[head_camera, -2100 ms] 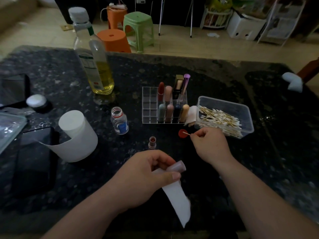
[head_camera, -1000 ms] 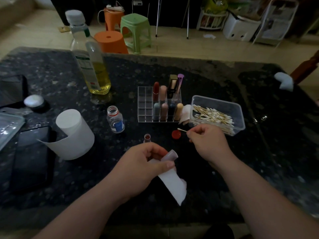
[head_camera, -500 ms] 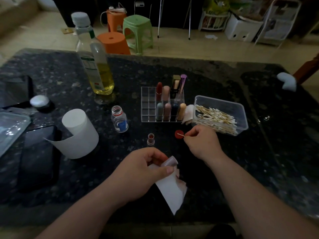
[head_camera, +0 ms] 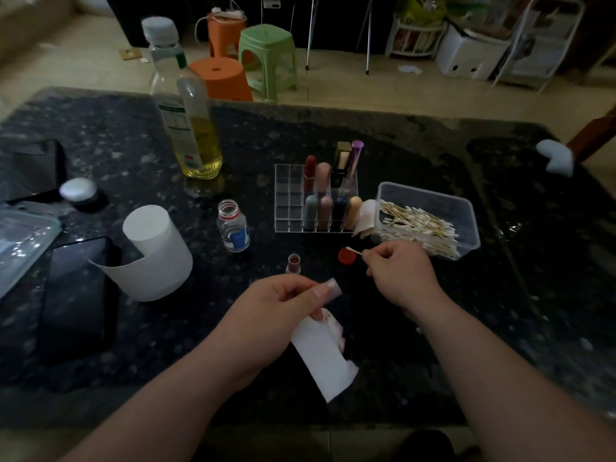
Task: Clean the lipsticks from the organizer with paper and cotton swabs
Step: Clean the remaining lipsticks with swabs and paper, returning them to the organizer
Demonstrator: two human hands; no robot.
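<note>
1. The left hand (head_camera: 276, 315) is curled around a pale lilac lipstick tube (head_camera: 330, 286), pinched between thumb and fingers. It also grips a white paper strip (head_camera: 325, 358) that hangs below, smeared pink near the top.
2. The right hand (head_camera: 400, 275) pinches a cotton swab (head_camera: 354, 251). The swab's white tip sits over the edge of a red cap (head_camera: 345, 258); whether they touch is unclear.
3. Left of the cap, a small lipstick base (head_camera: 293, 263) stands upright on the dark stone table (head_camera: 500, 311).
4. Beyond these stands the clear organizer (head_camera: 290, 201), with lipsticks (head_camera: 325, 210) upright in 2 rows in its right-hand compartments.
5. Just right of it, a clear box (head_camera: 466, 211) holds a heap of swabs.
6. Further left are an uncapped small bottle (head_camera: 233, 228), a paper roll (head_camera: 156, 255) and a tall oil bottle (head_camera: 191, 128).
</note>
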